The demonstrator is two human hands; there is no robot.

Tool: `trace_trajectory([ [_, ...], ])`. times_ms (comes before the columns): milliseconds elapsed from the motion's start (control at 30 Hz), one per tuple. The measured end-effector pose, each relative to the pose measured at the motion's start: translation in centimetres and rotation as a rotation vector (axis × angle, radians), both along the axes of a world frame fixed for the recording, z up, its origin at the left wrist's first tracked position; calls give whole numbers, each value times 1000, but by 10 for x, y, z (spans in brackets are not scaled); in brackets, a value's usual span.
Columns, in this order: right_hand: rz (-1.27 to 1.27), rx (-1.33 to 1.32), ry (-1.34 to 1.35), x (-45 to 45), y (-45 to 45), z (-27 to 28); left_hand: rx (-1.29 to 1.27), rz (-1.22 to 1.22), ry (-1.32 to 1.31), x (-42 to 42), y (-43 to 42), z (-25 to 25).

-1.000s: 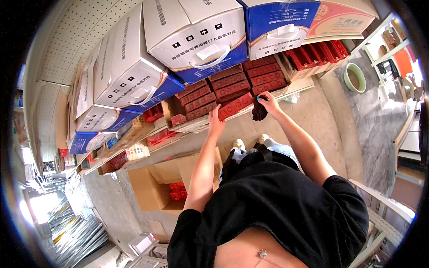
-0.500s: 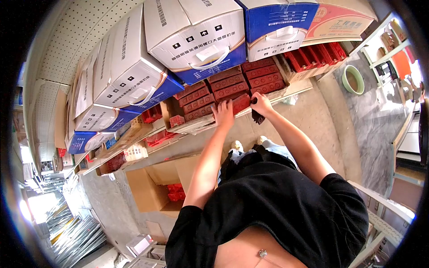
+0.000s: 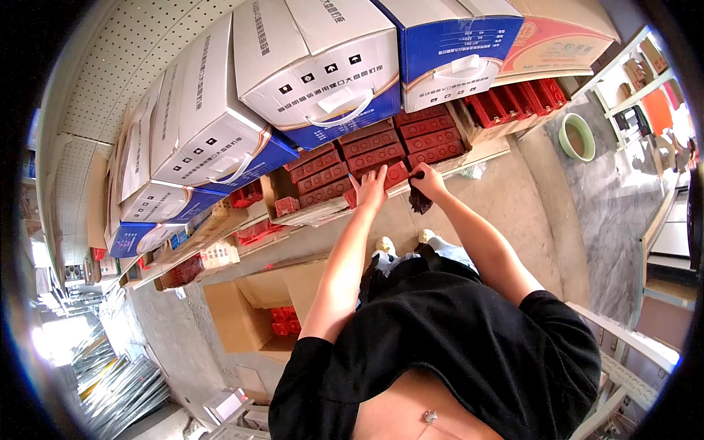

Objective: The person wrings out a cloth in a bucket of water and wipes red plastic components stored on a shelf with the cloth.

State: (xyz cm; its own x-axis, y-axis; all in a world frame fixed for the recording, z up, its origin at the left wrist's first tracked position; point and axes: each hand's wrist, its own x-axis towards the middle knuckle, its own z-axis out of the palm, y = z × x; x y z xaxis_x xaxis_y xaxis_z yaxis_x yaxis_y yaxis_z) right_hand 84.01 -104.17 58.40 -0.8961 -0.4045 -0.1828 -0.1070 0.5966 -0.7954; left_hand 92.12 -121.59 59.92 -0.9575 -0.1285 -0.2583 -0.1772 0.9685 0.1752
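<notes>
An open carton (image 3: pixel 276 192) on the shelf holds rows of dark red plastic boxes (image 3: pixel 370 139) with round marks along their sides. My left hand (image 3: pixel 371 192) reaches over the carton's front edge with thumb and fingers apart, its fingertips at the front row of red boxes. Just right of it, my right hand (image 3: pixel 428 180) is closed around a crumpled dark cloth (image 3: pixel 419 201) that hangs down in front of the carton. Beside the cloth, a brighter red box (image 3: pixel 397 174) lies in the front row, between my hands.
Large white and blue cartons (image 3: pixel 319 81) stand above the red boxes. More bright red boxes fill a carton (image 3: pixel 513 103) to the right. Below left, an open cardboard box (image 3: pixel 235 315) on the floor contains red pieces. A green bucket (image 3: pixel 578 136) stands at right.
My left hand has shifted slightly right along the front row, its fingers more spread. My right hand has drawn back a little from the red box, still holding the dark cloth.
</notes>
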Motion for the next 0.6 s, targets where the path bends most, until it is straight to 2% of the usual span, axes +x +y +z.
trace_trajectory([
  [200, -57, -185, 69, 6, 9, 0, 18, -8, 8, 3, -1, -3],
  [333, 50, -85, 137, 2, 3, 9, -2, -15, 22, 1, 0, -10],
  [433, 131, 68, 220, 0, -5, 9, -42, -13, 218, 7, 0, -23],
  [533, 196, 186, 253, 1, -9, 25, 33, 12, 91, 5, 0, -19],
  [600, 219, 225, 317, 1, -11, 27, 49, 18, 119, 4, 0, -19],
])
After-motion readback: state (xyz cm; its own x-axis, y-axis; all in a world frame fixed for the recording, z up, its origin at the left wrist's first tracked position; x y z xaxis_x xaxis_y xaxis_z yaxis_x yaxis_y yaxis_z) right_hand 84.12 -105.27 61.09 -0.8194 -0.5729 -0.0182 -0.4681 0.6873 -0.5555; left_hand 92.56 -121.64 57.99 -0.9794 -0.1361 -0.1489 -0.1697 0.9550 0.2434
